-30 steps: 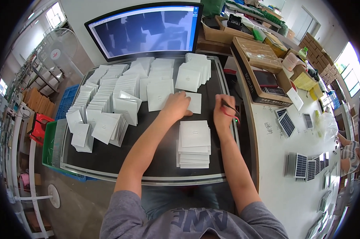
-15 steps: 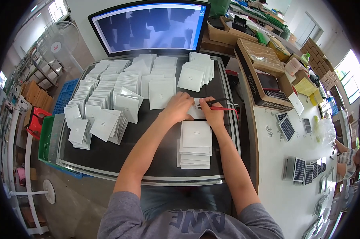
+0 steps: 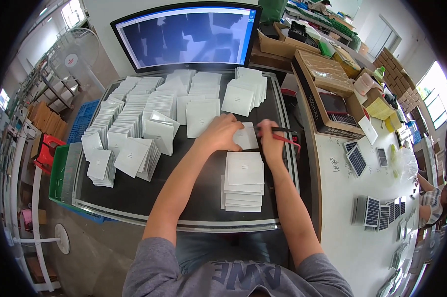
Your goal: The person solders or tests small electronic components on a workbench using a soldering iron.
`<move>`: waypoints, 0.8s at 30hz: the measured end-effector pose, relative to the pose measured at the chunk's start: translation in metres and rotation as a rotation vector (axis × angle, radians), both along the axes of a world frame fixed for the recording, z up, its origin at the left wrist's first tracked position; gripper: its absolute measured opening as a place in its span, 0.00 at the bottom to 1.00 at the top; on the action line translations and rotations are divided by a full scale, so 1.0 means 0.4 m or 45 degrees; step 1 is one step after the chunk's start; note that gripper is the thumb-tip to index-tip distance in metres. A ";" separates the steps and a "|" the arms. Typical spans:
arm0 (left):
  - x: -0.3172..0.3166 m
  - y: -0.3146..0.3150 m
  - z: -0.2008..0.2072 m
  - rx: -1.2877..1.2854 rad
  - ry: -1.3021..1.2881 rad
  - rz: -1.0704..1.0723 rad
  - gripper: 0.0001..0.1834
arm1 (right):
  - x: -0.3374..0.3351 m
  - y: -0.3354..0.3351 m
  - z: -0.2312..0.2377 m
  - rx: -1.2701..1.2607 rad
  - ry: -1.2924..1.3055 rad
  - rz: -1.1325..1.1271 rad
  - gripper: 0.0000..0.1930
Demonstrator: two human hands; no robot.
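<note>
Head view: left hand [image 3: 223,132], thumb and fingers parted, touching the white panel [image 3: 246,136] just behind a stack [image 3: 244,174]; right hand [image 3: 271,142], fingers pinching black-and-red probes [image 3: 286,130]. Carton [image 3: 312,95], pale-lettered; side table [image 3: 338,193], handwritten.

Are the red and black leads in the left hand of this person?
No, the right hand holds the red and black leads, while the left hand is at a white panel.

Worn on head, L lens of fisheye pair; looking steeply down, fwd over black-topped, silver-edged rectangular metal-framed table [image 3: 201,193] from just above near edge, close but wide, incl. whole tbl & surroundings.
</note>
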State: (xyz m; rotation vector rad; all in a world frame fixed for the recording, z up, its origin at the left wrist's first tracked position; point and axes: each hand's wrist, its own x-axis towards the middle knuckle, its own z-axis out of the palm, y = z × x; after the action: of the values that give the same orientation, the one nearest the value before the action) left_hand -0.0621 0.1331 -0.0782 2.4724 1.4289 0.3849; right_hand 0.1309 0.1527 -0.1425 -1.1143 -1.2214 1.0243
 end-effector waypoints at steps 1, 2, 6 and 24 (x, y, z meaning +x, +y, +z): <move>-0.007 0.001 0.005 -0.030 0.012 0.078 0.34 | 0.011 0.008 0.005 -0.001 0.002 0.001 0.15; -0.010 -0.003 0.014 -0.060 0.023 0.157 0.35 | 0.028 0.019 0.011 -0.041 0.303 -0.068 0.17; -0.014 -0.023 0.042 -0.412 -0.182 -0.194 0.38 | 0.140 0.068 0.009 0.163 0.163 -0.491 0.19; 0.036 0.111 -0.081 0.670 0.308 0.281 0.37 | 0.024 0.026 0.024 -0.135 0.325 -0.083 0.13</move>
State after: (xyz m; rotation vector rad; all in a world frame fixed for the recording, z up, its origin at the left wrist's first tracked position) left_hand -0.0479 0.1776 -0.1106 2.8486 1.9150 0.5878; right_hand 0.1405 0.1632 -0.1331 -1.0607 -0.9304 1.1536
